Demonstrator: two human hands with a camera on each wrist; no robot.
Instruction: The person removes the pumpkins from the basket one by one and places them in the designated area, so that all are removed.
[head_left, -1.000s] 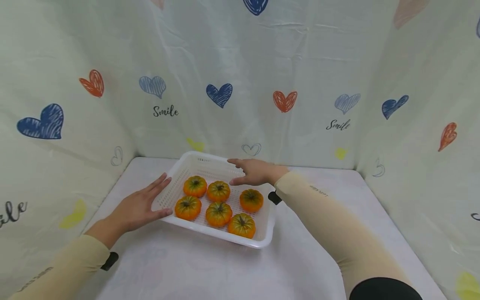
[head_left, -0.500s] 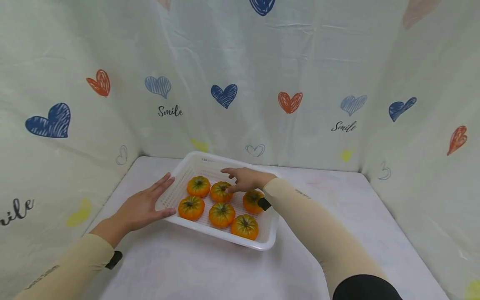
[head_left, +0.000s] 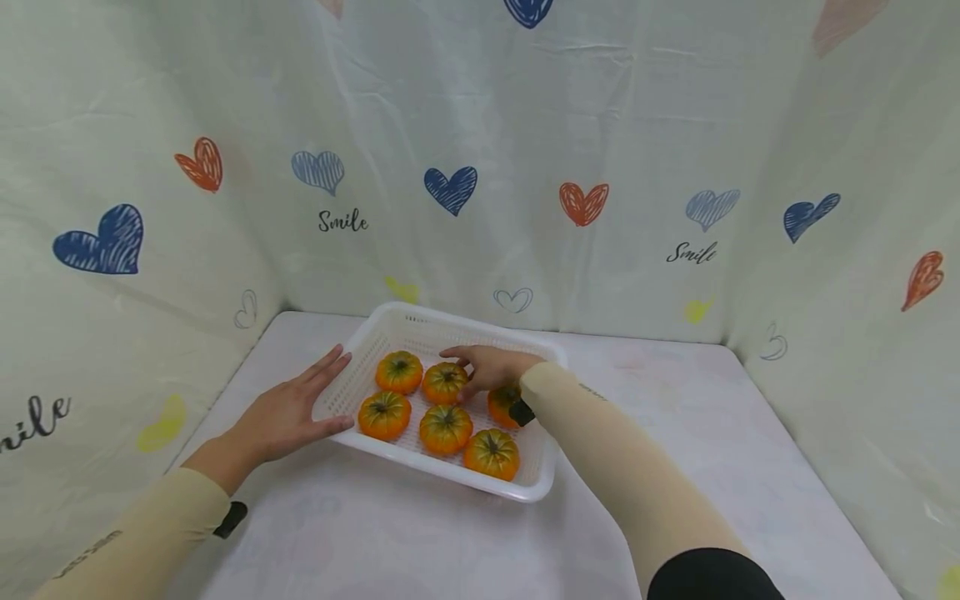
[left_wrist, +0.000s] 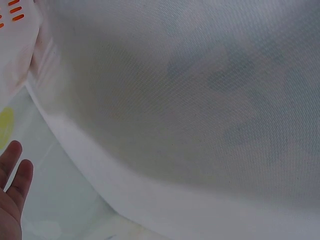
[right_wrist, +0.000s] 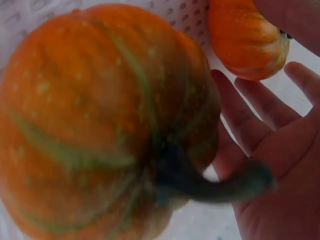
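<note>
The left hand (head_left: 288,414) has straight fingers, thumb spread, tips at the basket (head_left: 435,468) rim. The right hand's (head_left: 491,367) fingers stand apart, with the middle back pumpkin (head_left: 439,386) between thumb and fingers; I cannot tell if they touch it. The right pumpkin (head_left: 500,407) lies under the wrist, other pumpkins (head_left: 446,429) left of the fingertips or nearer the person.

Six round, ribbed orange-green pumpkins (head_left: 446,429) counted near right hand (head_left: 495,367) | one white plastic basket (head_left: 420,465) counted at left hand (head_left: 281,417)
</note>
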